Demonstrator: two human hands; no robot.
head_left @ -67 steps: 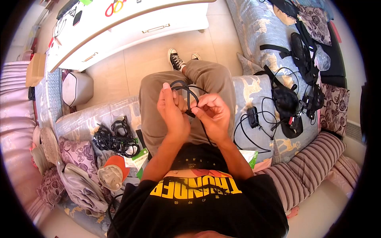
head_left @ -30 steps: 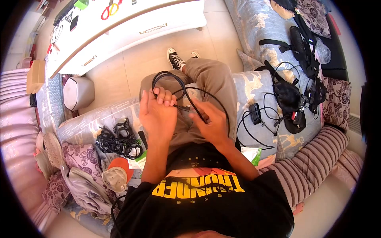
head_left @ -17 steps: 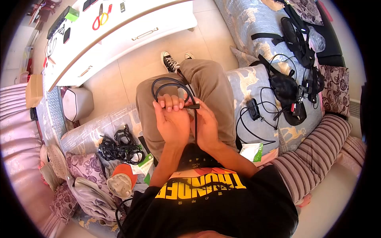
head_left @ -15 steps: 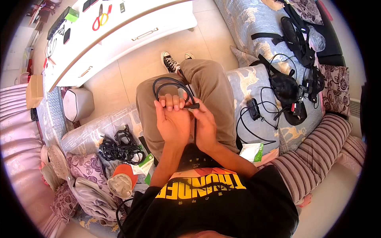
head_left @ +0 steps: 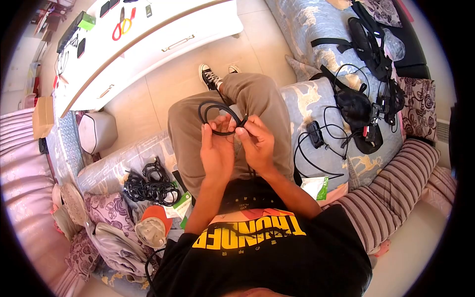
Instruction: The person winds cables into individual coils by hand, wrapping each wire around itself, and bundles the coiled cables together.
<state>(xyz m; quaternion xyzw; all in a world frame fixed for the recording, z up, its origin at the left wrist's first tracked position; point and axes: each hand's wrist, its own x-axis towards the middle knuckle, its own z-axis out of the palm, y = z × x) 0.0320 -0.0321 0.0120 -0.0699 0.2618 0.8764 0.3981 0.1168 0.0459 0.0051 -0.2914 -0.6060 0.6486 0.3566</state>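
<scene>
A black cable (head_left: 215, 105) is looped into a small coil above my lap. My left hand (head_left: 217, 151) has its fingers curled around the lower left of the loops. At the right side of the coil, my right hand (head_left: 258, 143) pinches the cable between thumb and fingers, where the strands cross. A short black end stands up by the right fingertips. Part of the cable hangs down between my wrists toward my shirt.
To the left on the sofa lies a heap of coiled black cables (head_left: 152, 183), near an orange cap (head_left: 153, 226). On the right are a black adapter (head_left: 314, 134) with its cord, black straps (head_left: 368, 49) and a green-white packet (head_left: 315, 188). A white table (head_left: 163, 29) holds scissors (head_left: 121, 27).
The loop has shifted slightly right and closed up. My right hand has moved up and now pinches the strands at their crossing. The cable end has turned from pointing sideways to upright.
</scene>
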